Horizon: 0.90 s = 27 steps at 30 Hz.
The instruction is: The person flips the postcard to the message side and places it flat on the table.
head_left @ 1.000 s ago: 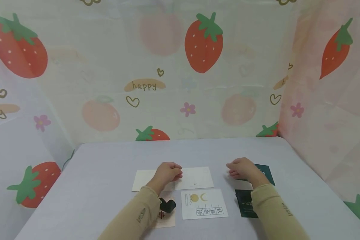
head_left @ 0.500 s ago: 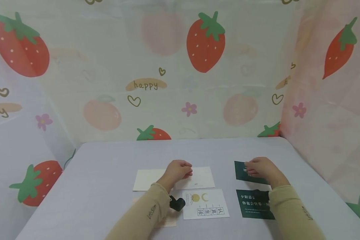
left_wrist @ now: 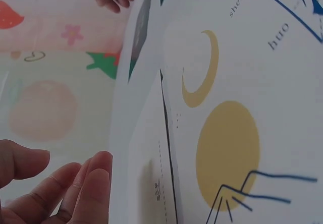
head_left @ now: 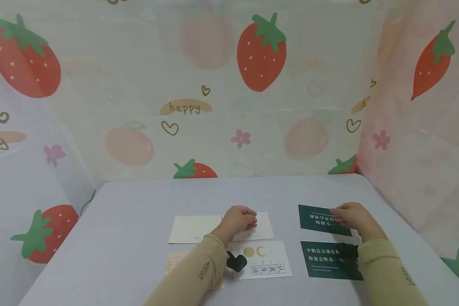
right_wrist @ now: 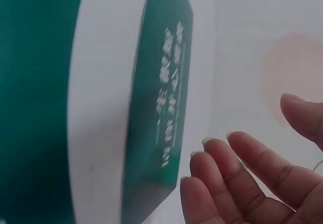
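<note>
My left hand hovers over a plain white card, its fingers loosely bent with nothing between them. Beside that card lies another plain, off-white card. In the left wrist view the thumb stands apart from the fingers. My right hand overlaps the right part of the rear dark green card, which bears white lettering. The right wrist view shows its thumb and fingers spread apart and holding nothing. Nearer me lies a second dark green card, partly covered by the right wrist camera.
A white card with a yellow sun and moon lies at front centre. Left of it, a pale peach card is partly hidden by my left sleeve. All lie on a white-covered table, backed by a strawberry-print curtain.
Both hands have shifted to the right, the left over the right-hand plain white card. The right hand's move uncovers more of both green cards. The cards stay in place.
</note>
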### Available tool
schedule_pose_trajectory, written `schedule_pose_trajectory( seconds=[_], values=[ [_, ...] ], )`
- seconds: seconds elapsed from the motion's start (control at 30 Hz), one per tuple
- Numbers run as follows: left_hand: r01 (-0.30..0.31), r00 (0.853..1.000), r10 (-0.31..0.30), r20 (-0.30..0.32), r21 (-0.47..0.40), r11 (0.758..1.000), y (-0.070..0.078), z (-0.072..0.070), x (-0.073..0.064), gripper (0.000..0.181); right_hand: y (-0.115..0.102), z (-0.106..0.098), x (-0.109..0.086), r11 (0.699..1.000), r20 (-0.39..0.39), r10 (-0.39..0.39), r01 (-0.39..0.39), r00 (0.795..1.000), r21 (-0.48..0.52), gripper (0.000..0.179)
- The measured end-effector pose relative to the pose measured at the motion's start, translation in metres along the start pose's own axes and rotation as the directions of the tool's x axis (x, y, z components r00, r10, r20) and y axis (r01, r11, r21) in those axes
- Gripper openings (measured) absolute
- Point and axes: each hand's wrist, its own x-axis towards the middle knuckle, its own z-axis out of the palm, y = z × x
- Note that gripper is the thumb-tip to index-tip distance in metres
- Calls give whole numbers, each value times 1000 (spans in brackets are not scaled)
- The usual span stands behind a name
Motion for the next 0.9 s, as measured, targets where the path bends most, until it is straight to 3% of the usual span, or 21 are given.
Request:
schedule_pose_trajectory(
  seconds=[0.17, 0.77, 0.9],
  values=[
    [2, 1000, -2, 22, 15, 1000, 0, 5, -1, 20, 11, -4, 3, 999, -20, 50, -50, 999, -16, 46],
    [4, 1000, -4, 22, -3, 1000, -3, 15, -1, 22, 22, -2, 9, 995, -38, 90, -92, 995, -47, 48],
    [-1, 1000, 1, 30, -6, 1000, -3, 17, -2, 22, 23, -2, 9, 996, -44, 70, -72, 997, -50, 45]
  ],
)
